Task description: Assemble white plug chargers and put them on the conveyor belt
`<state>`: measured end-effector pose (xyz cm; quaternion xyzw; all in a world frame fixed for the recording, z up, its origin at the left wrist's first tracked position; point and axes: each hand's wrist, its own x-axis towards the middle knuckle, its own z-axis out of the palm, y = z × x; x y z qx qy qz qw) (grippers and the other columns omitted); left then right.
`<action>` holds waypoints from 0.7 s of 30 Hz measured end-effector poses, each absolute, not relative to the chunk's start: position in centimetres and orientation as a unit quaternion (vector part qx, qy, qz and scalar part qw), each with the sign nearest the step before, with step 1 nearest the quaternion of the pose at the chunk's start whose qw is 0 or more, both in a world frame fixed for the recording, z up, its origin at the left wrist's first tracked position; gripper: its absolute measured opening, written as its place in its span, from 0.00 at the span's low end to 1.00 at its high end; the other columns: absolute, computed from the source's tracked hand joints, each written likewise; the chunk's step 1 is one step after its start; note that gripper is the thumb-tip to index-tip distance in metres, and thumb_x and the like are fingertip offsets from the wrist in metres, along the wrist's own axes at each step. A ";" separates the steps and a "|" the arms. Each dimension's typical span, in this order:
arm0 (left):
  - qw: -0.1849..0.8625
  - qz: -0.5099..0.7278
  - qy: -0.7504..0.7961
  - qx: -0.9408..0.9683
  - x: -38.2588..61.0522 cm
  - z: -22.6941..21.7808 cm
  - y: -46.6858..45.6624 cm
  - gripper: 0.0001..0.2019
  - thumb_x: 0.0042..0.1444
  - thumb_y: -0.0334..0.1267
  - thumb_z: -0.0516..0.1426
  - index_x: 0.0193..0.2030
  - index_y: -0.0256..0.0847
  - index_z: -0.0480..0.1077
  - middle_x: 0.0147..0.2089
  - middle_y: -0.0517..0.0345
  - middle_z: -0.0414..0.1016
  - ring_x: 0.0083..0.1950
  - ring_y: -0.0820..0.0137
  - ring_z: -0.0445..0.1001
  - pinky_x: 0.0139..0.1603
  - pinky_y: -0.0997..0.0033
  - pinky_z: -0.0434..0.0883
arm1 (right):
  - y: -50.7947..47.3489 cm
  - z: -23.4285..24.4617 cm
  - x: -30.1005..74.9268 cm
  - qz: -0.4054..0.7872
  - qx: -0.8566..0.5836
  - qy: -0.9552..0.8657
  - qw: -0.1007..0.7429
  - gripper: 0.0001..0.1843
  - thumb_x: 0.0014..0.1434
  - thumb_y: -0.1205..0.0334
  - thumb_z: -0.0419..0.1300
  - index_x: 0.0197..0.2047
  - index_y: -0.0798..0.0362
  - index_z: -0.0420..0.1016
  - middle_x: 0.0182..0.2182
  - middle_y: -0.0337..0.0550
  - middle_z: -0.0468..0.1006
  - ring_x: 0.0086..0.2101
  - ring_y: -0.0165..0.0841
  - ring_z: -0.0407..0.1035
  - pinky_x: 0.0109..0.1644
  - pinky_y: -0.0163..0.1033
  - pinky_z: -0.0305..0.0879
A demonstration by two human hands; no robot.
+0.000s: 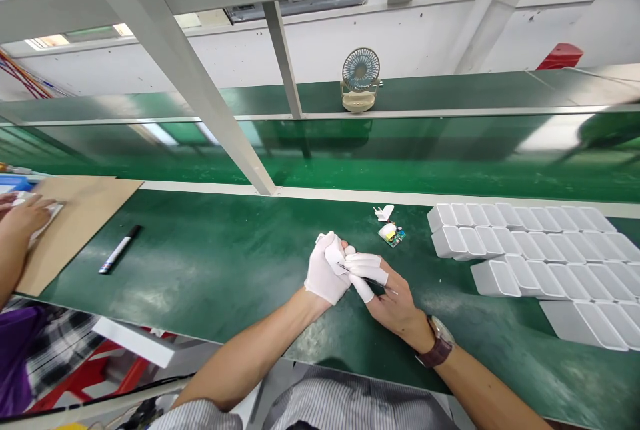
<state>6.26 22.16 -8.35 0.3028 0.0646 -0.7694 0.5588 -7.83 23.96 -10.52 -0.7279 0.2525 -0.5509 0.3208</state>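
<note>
My left hand (323,277), in a white glove, is closed around a small white plastic housing (335,255) above the bench. My right hand (393,300) has white covers on its fingers and pinches thin metal tweezers (343,267). Their tip touches or lies just over the housing; the fingers hide much of the tool. Beyond my hands, a small circuit board (393,235) with a yellow component lies on the green bench, and a loose white plastic piece (384,213) rests behind it.
Rows of white plastic boxes (520,243) stand on the right. A marker (120,250) lies on the left, near a cardboard sheet (80,210) where another person's hand (25,217) works. A small fan (361,77) sits on the rear shelf. A slanted grey post (200,83) meets the bench's back edge.
</note>
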 end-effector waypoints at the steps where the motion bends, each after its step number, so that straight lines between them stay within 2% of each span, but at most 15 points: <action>1: 0.559 -0.770 0.060 0.304 6.3 -8.4 22.2 0.17 0.58 0.44 0.58 0.23 0.37 0.66 0.23 0.55 0.68 0.24 0.71 0.69 0.25 0.73 0.65 | 24.0 -10.5 -7.8 -0.549 -0.727 0.254 0.325 0.26 0.58 0.80 0.60 0.56 0.47 0.73 0.50 0.48 0.78 0.51 0.40 0.72 0.54 0.51 0.73; 10: 0.605 -0.717 0.013 0.346 6.1 -9.1 23.0 0.17 0.52 0.48 0.61 0.23 0.37 0.66 0.20 0.58 0.65 0.24 0.71 0.68 0.25 0.74 0.64 | 25.3 -11.4 -7.4 -0.526 -0.701 0.260 0.404 0.21 0.60 0.78 0.60 0.52 0.46 0.76 0.52 0.47 0.77 0.55 0.42 0.70 0.58 0.52 0.71; 17: 0.620 -0.702 0.002 0.351 6.1 -9.3 22.9 0.17 0.50 0.49 0.61 0.24 0.37 0.67 0.20 0.57 0.64 0.22 0.73 0.65 0.21 0.76 0.59 | 25.7 -11.4 -7.1 -0.528 -0.706 0.288 0.373 0.18 0.60 0.77 0.61 0.49 0.47 0.77 0.49 0.46 0.79 0.51 0.39 0.74 0.56 0.47 0.74; 21: 0.615 -0.706 0.001 0.352 6.0 -9.5 22.9 0.16 0.49 0.48 0.61 0.24 0.37 0.66 0.21 0.57 0.63 0.21 0.74 0.63 0.20 0.76 0.57 | 26.0 -11.1 -7.0 -0.525 -0.698 0.307 0.378 0.18 0.60 0.77 0.60 0.48 0.47 0.77 0.48 0.46 0.80 0.51 0.41 0.74 0.54 0.49 0.75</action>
